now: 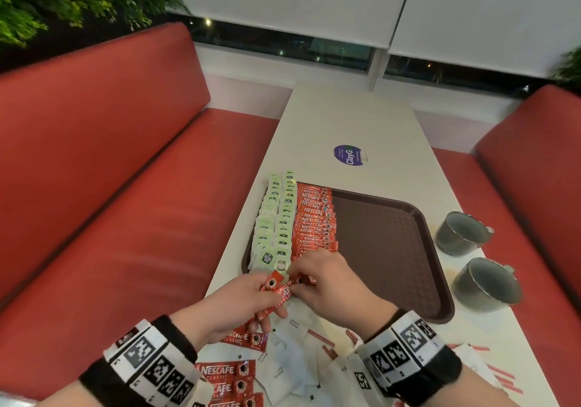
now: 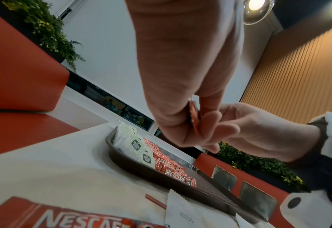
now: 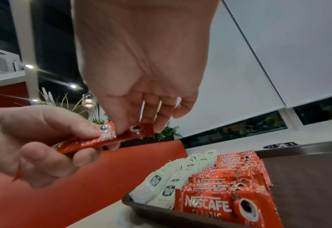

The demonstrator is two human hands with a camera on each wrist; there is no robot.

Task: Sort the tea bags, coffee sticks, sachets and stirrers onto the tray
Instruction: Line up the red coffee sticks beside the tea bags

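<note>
Red foil coffee sticks (image 1: 276, 293) were gripped in the curled left hand (image 1: 239, 302), one pinched by right fingertips (image 3: 133, 123) at six o'clock of the brown plastic tray (image 1: 386, 243); slippery foil could be dropped, disturbing laid rows.

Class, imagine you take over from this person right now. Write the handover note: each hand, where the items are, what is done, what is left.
Left hand grips a few coffee sticks; right hand pinches the top one.
Tray: two rows of tea bags and one row of coffee sticks at its left side; the rest is bare.
Left to do: loose coffee sticks, white sugar sachets and red stirrers lie on the near table.
</note>
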